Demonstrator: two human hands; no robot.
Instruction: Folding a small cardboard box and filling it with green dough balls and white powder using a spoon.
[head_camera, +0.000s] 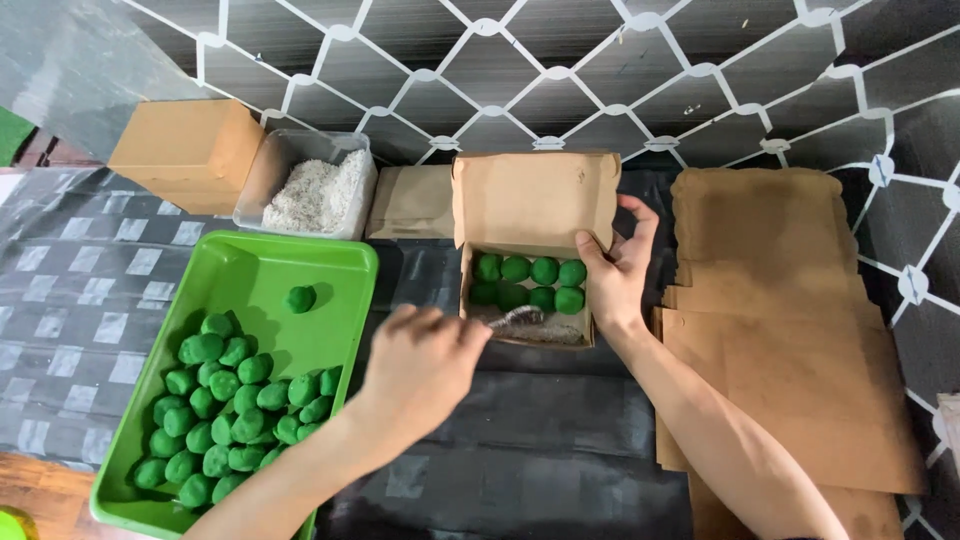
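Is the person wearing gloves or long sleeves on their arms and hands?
No. Both the left hand and the right hand are bare, with no gloves. No rings, watch or bracelet can be seen. Both forearms are uncovered too: no sleeve shows anywhere in the picture. The fingernails look short and plain.

the open box (530, 215) is seen to be plain brown cardboard, matt and a bit fibrous; the green balls (530, 272) in it look soft and doughy, dull rather than shiny; the green tray (330, 262) is smooth glossy plastic; the clear tub (290, 150) is see-through plastic, filled with rough white shreds (318, 195); the flat brown sheets (780, 330) are matt paperboard; the table cover (90, 290) looks like slick, slightly shiny plastic sheeting
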